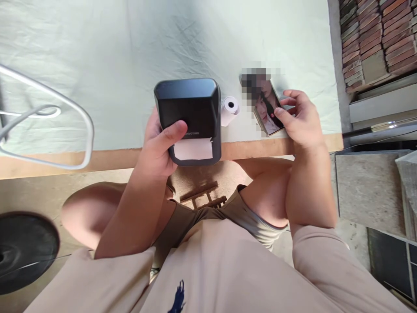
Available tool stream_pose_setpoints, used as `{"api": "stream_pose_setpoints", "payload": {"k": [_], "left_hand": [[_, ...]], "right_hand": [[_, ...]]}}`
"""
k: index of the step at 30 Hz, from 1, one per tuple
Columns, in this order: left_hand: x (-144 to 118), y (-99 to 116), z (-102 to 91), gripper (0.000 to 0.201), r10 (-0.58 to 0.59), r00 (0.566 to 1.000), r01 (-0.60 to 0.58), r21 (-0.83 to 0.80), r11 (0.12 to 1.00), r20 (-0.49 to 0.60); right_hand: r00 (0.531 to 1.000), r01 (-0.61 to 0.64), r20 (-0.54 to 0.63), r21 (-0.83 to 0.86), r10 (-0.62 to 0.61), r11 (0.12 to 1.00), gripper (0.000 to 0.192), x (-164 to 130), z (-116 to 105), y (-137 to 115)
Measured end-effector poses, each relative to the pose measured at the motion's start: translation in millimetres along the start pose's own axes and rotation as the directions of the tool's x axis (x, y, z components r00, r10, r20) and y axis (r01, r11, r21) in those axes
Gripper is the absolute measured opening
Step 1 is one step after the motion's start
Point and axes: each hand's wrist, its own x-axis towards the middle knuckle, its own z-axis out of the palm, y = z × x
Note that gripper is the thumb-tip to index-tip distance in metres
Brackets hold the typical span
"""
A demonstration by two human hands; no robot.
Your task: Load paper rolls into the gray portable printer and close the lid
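Observation:
My left hand (163, 137) is wrapped around a black portable label printer (187, 106), its thumb lying across the front. A white strip of paper (193, 149) shows in the slot at the printer's near end. The printer is lifted over the table's front edge. At the right, my right hand (301, 115) grips the near right edge of a smartphone (269, 111), thumb on the screen side and fingers bent along the edge. The lit screen is partly pixelated. Between printer and phone is a white paper roll (230, 111) with a dark core.
A pale green cloth (130, 52) covers the table, with a bare wooden front edge (254, 149). A white metal frame (87, 126) stands at the left. A round black seat (26, 252) is on the floor below. Stacked bricks (371, 39) and slabs (368, 187) lie at the right.

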Motion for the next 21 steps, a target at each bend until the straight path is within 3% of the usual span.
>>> {"api": "stream_pose_setpoints", "payload": {"k": [7,14,18,21], "left_hand": [[7,-13,-9.0,0.027,0.231,0.971,-0.234,0.054,0.971,0.068],[8,-12,-9.4,0.027,0.228,0.972,-0.231,0.064,0.971,0.047],[6,-10,-7.5,0.021,0.217,0.976,-0.218,0.055,0.974,0.02],[5,-10,-7.4,0.016,0.219,0.975,-0.22,0.034,0.975,0.037]], "right_hand": [[0.999,0.038,0.041,-0.041,-0.037,0.998,0.055,0,1,4],[0.997,-0.025,0.074,-0.068,0.03,0.997,0.057,-2,3,-6],[0.999,-0.038,-0.021,-0.054,0.037,0.998,0.053,-10,10,-19],[0.998,0.033,-0.046,-0.16,-0.041,0.987,0.075,-18,18,-30]]}}
